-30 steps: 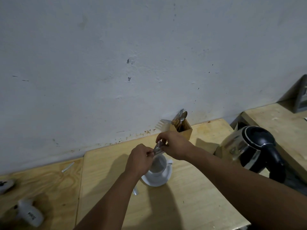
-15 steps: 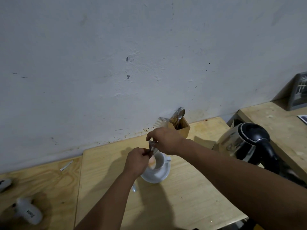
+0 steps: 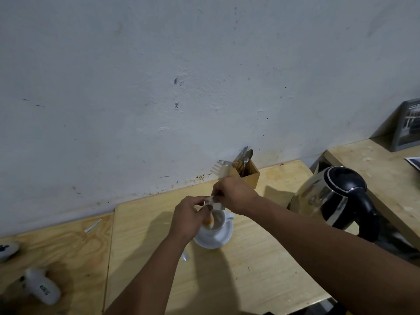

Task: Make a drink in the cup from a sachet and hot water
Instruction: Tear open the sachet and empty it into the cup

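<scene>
Over cup (image 3: 217, 221), sachet (image 3: 213, 202) btwn both grips

Count as observed: two hands, left (image 3: 188, 218) and right (image 3: 235, 194). One sachet (image 3: 213, 203). One cup (image 3: 217, 221) on one saucer (image 3: 219, 238). One kettle (image 3: 334, 197). One wooden cutlery holder (image 3: 248, 176); contents overlap, number uncertain. One white bottle (image 3: 43, 288). One framed picture (image 3: 408, 126).

The cup (image 3: 216, 221) stands on a saucer (image 3: 216, 241) on the table (image 3: 261, 269); kettle (image 3: 334, 196) to its right, cutlery holder (image 3: 246, 173) behind.
</scene>
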